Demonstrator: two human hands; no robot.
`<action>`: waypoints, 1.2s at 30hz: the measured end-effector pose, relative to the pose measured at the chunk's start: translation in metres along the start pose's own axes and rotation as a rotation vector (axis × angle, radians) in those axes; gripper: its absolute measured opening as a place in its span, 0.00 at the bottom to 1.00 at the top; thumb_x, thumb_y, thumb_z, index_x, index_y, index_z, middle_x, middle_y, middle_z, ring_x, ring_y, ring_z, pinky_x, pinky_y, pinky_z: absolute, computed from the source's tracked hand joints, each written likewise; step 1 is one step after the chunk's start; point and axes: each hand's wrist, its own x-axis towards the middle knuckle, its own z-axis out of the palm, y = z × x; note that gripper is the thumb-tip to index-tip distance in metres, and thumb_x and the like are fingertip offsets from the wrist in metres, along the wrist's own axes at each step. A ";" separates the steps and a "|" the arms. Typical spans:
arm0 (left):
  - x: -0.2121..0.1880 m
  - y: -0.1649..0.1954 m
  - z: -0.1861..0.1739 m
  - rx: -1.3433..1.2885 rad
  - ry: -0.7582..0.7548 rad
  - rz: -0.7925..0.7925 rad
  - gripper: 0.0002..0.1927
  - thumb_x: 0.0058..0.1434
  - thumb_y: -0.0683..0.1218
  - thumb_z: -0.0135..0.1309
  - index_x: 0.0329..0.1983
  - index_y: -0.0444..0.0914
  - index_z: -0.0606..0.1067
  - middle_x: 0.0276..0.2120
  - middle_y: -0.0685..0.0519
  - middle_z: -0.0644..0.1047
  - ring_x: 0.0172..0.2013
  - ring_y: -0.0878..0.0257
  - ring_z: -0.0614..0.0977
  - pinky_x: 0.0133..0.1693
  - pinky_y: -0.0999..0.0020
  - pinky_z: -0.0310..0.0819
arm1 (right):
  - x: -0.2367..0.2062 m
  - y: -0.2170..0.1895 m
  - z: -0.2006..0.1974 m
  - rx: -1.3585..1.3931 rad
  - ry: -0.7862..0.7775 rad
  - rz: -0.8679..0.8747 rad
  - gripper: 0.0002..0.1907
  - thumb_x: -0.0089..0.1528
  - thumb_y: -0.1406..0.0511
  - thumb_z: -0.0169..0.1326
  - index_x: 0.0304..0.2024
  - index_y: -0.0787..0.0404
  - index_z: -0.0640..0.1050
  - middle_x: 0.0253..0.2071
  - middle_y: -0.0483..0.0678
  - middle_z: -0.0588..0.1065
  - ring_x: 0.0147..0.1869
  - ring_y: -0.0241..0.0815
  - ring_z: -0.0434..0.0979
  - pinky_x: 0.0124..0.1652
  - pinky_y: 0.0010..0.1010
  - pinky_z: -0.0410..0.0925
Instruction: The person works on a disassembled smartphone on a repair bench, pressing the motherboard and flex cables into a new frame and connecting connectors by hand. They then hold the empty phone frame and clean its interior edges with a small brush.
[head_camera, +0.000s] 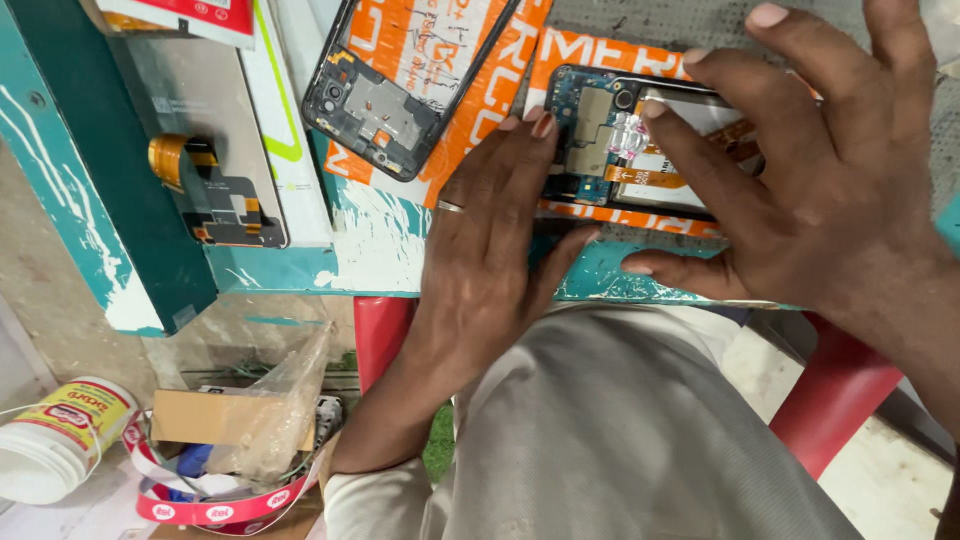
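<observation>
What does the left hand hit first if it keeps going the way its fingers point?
The left hand points up and slightly right. Its fingertips already sit at the near edge of the opened phone, so it probably meets that blue circuit board first; height above it is unclear.

Even, soft daylight across frame, bright enough, colours saturated. Faint soft shadow under left hand (480, 250) on worktable edge (380, 255). Pale sheen on grey screen panel (200, 110), mild glare, no blown highlights. Right hand (810, 170) slightly soft, fingertips near top edge smeared. Wide-lens stretch at corners. White tub (60, 440) lower left sharp enough, floor clutter dimmer.
</observation>
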 end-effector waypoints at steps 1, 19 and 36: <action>-0.002 -0.002 0.001 0.009 0.011 0.000 0.38 0.72 0.46 0.67 0.74 0.31 0.56 0.69 0.43 0.65 0.70 0.46 0.69 0.71 0.55 0.65 | 0.003 -0.001 0.001 -0.005 -0.005 -0.003 0.42 0.59 0.37 0.56 0.52 0.67 0.86 0.56 0.60 0.73 0.67 0.63 0.62 0.62 0.70 0.55; 0.003 -0.012 -0.004 0.007 0.048 0.001 0.39 0.72 0.48 0.66 0.76 0.33 0.56 0.68 0.45 0.66 0.67 0.46 0.71 0.68 0.54 0.68 | 0.000 -0.002 0.019 -0.318 -0.063 -0.156 0.37 0.70 0.41 0.41 0.46 0.67 0.83 0.50 0.53 0.74 0.67 0.58 0.74 0.66 0.70 0.52; 0.009 -0.013 -0.005 0.033 0.017 0.019 0.40 0.72 0.47 0.64 0.76 0.31 0.54 0.69 0.42 0.66 0.67 0.46 0.71 0.68 0.54 0.67 | 0.055 -0.007 0.000 -0.135 -0.095 -0.147 0.31 0.69 0.44 0.55 0.32 0.65 0.73 0.71 0.62 0.72 0.74 0.60 0.68 0.68 0.69 0.56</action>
